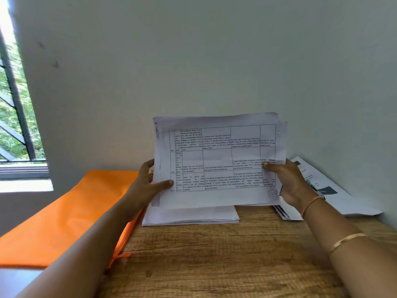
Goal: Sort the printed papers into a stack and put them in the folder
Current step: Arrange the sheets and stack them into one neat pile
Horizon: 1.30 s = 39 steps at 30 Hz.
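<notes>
Above the wooden bench (214, 254), left hand (148, 186) and right hand (287, 181) each pinch a side edge of the upright printed papers (217, 160), probably to square them; the orange folder (64, 211) lies ready alongside.

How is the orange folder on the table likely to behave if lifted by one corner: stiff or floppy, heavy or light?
Probably floppy: the orange folder looks like thin, soft material lying with shallow ripples. Likely light, since it lies flat and seems unfilled. Its glossy surface might slide easily on the wooden table.
</notes>
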{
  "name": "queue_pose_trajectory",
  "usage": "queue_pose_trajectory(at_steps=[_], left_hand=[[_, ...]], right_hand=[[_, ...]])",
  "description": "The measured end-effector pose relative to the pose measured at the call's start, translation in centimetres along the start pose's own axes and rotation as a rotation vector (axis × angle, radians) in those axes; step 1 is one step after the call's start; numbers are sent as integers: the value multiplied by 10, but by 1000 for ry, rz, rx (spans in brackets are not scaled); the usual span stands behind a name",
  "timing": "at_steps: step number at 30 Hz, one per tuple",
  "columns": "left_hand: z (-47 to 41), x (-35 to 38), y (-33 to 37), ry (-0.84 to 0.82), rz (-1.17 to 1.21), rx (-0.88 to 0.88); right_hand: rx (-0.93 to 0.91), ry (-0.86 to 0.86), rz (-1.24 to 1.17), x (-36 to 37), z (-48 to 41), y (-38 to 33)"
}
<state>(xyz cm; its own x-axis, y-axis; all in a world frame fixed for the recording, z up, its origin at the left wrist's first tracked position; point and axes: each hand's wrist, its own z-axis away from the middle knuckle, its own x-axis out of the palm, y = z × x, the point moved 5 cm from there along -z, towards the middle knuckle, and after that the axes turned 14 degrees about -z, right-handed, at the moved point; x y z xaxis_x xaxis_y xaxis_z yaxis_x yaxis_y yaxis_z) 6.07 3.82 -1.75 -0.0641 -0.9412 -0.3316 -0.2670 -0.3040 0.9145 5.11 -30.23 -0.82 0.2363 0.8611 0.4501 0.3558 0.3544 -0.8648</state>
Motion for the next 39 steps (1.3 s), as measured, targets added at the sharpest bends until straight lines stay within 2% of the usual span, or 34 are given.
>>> queue_pose_trajectory(at_steps=[5,8,14,17,21,25,28,31,35,39], left_hand=[[2,-3,1,45,242,-11],[2,-3,2,30,362,-41],[0,-2,9,121,99,6],[3,2,18,157,180,48],[6,10,27,187,181,205],[6,22,22,102,-26,214],[4,26,9,84,-99,157],[4,27,8,98,1,122],[2,21,6,136,126,47],[4,24,-1,94,197,-38]], right_hand=[[97,-64,-24,8,4,13],[37,-68,84,13,7,12],[-227,-148,377,36,27,-7],[-317,-220,401,49,40,-8],[-417,-285,329,65,53,-8],[-231,-425,295,72,50,11],[-108,-436,292,66,49,25],[-106,-351,259,63,48,26],[-223,-251,274,61,45,14],[-106,-288,335,57,44,23]])
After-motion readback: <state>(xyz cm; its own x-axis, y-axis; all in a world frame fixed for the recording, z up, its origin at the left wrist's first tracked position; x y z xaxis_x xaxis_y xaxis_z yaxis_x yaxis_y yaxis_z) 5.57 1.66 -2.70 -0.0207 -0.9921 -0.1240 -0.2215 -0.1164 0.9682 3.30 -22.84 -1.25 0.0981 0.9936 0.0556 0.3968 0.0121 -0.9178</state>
